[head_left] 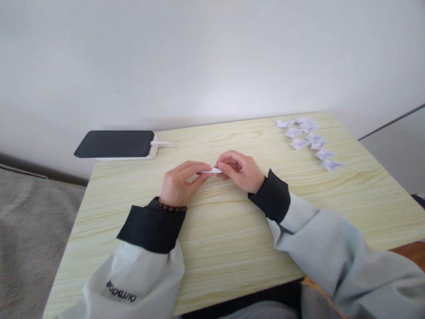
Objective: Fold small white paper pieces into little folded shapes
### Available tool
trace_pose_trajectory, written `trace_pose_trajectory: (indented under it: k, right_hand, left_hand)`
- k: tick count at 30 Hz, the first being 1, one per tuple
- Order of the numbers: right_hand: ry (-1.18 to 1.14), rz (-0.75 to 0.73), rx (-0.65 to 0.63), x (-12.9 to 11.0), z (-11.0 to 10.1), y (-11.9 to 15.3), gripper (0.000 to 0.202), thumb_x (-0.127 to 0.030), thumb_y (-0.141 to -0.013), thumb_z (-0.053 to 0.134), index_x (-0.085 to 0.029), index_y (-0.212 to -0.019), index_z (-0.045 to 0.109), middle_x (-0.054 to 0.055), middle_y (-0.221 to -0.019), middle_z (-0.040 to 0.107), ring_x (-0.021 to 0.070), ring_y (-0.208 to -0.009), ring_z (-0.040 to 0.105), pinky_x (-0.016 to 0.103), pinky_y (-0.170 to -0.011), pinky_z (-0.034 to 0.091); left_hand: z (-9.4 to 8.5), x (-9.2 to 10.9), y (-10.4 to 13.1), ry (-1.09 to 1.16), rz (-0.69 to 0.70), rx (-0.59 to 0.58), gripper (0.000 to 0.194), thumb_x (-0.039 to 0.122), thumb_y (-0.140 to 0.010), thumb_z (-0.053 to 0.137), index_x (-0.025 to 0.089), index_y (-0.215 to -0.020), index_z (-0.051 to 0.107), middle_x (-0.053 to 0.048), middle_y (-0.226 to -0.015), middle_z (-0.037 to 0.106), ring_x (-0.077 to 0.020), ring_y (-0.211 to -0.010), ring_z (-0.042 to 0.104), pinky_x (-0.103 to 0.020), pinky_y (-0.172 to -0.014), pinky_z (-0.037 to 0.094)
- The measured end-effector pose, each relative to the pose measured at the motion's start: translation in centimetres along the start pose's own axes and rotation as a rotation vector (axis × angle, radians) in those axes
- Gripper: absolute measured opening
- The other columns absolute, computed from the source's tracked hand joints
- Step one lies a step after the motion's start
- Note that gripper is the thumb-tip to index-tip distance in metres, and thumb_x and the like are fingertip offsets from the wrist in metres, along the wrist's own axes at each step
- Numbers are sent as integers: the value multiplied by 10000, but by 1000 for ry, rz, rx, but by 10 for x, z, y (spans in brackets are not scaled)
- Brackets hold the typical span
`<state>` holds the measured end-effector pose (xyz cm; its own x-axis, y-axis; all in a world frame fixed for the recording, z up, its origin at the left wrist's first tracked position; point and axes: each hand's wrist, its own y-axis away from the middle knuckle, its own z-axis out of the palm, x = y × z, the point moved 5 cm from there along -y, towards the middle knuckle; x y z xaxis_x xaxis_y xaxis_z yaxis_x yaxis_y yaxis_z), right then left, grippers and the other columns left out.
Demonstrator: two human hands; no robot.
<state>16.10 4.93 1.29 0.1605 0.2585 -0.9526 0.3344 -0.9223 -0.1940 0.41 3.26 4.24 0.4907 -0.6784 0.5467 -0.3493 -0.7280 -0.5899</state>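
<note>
A small folded piece of white paper (214, 170) is held just above the middle of the table, pinched from both ends. My left hand (182, 180) grips its left end between thumb and fingers; a dark bead bracelet circles that wrist. At its right end, my right hand (241, 170) closes thumb and fingertips on the paper, the other fingers curled. Much of the paper is covered by the fingertips, so its full shape is hidden. Several small white folded paper pieces (323, 154) with pointed ends lie grouped at the back right of the table.
The pale wood-grain table (232, 248) stands against a white wall (212, 62). At its back left corner a black phone (114, 143) rests on a white block, with a white cable (164, 143) plugged in. Grey fabric (29, 239) lies beyond the left edge.
</note>
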Motion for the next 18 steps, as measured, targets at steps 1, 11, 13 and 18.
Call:
trace_pose_trajectory:
  k: [1,11,13,18]
  right_hand:
    - [97,-76,5,-5,0,1,151,-303,-848,519,-167,-899,559,56,-883,678,114,-707,655,208,-569,530]
    - [537,-568,38,-27,1,9,112,-197,-827,532,-192,-922,591,55,-922,670,140,-879,617,278,-803,513]
    - [578,-597,46,-27,2,10,115,-205,-834,534,-200,-929,598,52,-931,675,141,-887,618,276,-806,511]
    - [631,-669,94,-33,2,13,90,-202,-830,550,-206,-887,619,42,-902,681,137,-836,625,261,-760,514]
  left_hand:
    - [0,-1,0,-4,-16,2,82,213,-786,642,192,-848,692,-46,-864,722,-148,-799,669,-265,-746,540]
    - [-1,4,-1,37,-19,24,77,240,-778,642,194,-808,696,-56,-847,724,-161,-812,666,-296,-749,554]
    - [-1,4,-1,41,-3,28,74,228,-779,637,197,-815,694,-50,-844,725,-157,-805,667,-294,-743,554]
    - [-1,6,0,38,74,43,83,176,-769,634,186,-832,689,-47,-843,725,-154,-802,667,-291,-746,549]
